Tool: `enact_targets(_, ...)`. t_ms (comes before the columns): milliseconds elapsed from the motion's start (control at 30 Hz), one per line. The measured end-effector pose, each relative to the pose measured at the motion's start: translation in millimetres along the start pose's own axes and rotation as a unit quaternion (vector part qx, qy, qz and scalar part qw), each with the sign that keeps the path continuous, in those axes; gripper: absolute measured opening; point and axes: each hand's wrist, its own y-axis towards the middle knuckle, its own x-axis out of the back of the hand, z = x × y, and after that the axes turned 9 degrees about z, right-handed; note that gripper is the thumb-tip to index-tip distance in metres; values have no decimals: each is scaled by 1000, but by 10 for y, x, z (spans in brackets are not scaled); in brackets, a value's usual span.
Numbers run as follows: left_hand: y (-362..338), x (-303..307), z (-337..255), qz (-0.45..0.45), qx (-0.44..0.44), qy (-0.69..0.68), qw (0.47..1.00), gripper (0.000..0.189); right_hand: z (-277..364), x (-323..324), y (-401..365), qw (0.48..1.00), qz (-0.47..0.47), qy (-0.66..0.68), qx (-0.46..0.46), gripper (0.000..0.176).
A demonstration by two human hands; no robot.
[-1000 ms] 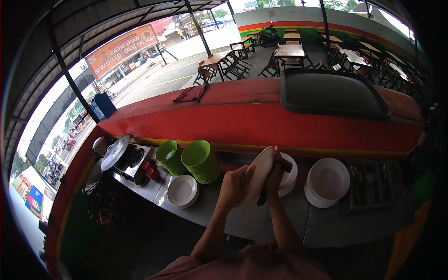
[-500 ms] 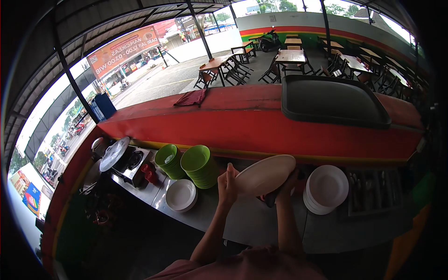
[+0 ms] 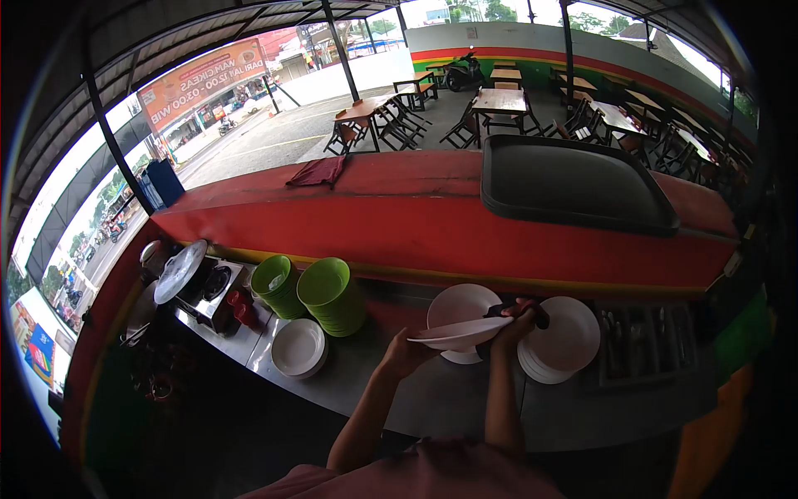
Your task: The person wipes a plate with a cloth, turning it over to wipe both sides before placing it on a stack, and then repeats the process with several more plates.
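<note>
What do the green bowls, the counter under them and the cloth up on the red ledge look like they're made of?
Green bowls: probably smooth plastic, going by the even bright colour and soft sheen. Counter: likely brushed metal, grey with blurred glare and a seam. Cloth: thin fabric, matte and creased; which fibre, I can't tell.

Red ledge (image 3: 374,212), black tray (image 3: 578,183), orange banner (image 3: 202,86)

The held plate (image 3: 455,333) is plain white, the rag (image 3: 540,315) dark with a reddish tinge, and both plate stacks (image 3: 567,334) plain white on the grey counter (image 3: 357,384). Toward its far edge are bright green bowls (image 3: 326,284), and by its left end red containers (image 3: 243,309). The ledge (image 3: 332,229) is red with a yellow stripe, the tray (image 3: 578,185) black, the cloth (image 3: 319,172) maroon.
</note>
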Motion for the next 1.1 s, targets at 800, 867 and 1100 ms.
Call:
enact_targets(800,729,752,727,-296,-188,325,878,29,-213,485,192,684,309,-647,-130,61)
enact_targets(867,784,742,770,-313,-225,410,827,30,-186,531,163,676,320,-653,-116,60)
enact_targets(1100,924,790,952,-319,-117,429,837,44,-297,753,-83,733,280,-602,-147,54)
